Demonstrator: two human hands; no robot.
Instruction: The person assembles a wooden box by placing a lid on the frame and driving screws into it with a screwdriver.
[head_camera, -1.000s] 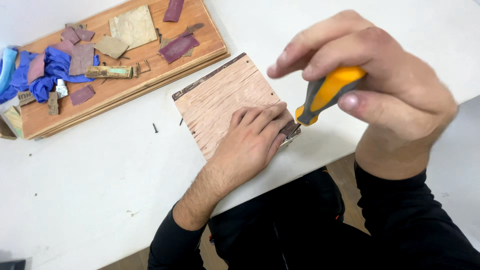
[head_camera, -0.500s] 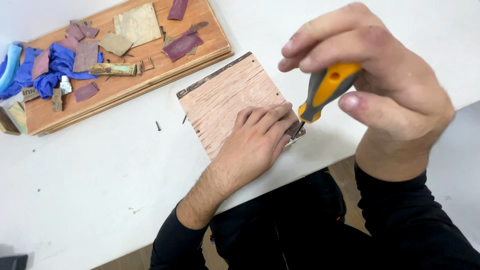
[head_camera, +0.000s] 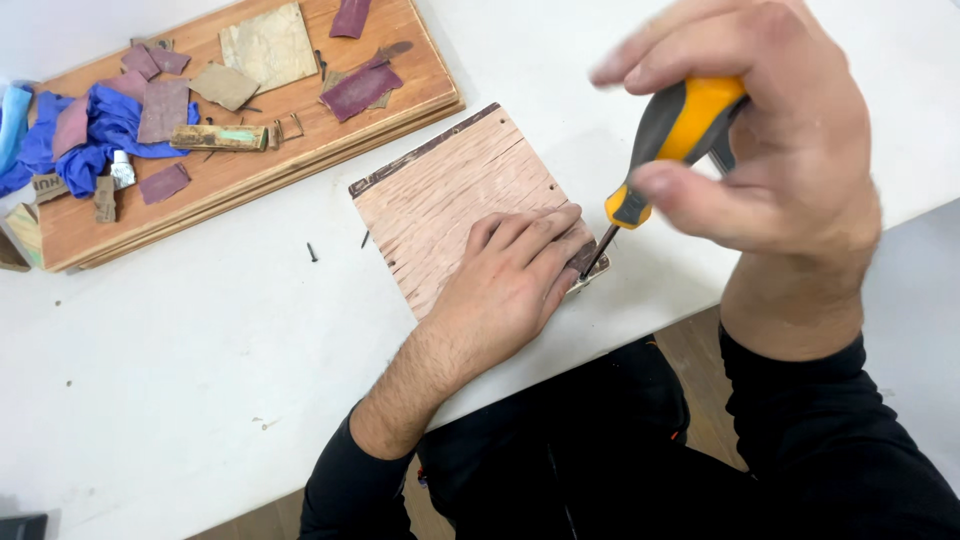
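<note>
From the head view, looking down: the right hand (head_camera: 770, 170) is clenched round the orange-and-grey handle of a screwdriver (head_camera: 655, 165), whose thin dark shaft slants down to the near right corner of a small square wooden panel (head_camera: 455, 200). The left hand (head_camera: 515, 275) lies flat on that panel, fingers spread toward the same corner — pressing, not grasping anything.

The worry, as I see it, is those left fingertips (head_camera: 570, 245). They sit just beside the screwdriver's tip, nearly touching it. If the tip jumps out of whatever it is seated in, it would skid straight into a finger or gouge the soft, grainy wood. The shaft is also tilted rather than upright, which I judge makes a slip likelier. That corner lies close to the edge of the white counter (head_camera: 200, 380), so hard pressure could tip or shift the panel.

The panel lies under the left palm and below and left of the right grip — only the shaft bridges them.

Well apart, at the upper left, a wooden board (head_camera: 300, 170) carries sandpaper scraps and a blue glove (head_camera: 105, 125); a loose dark screw (head_camera: 312, 252) lies on the counter between.
</note>
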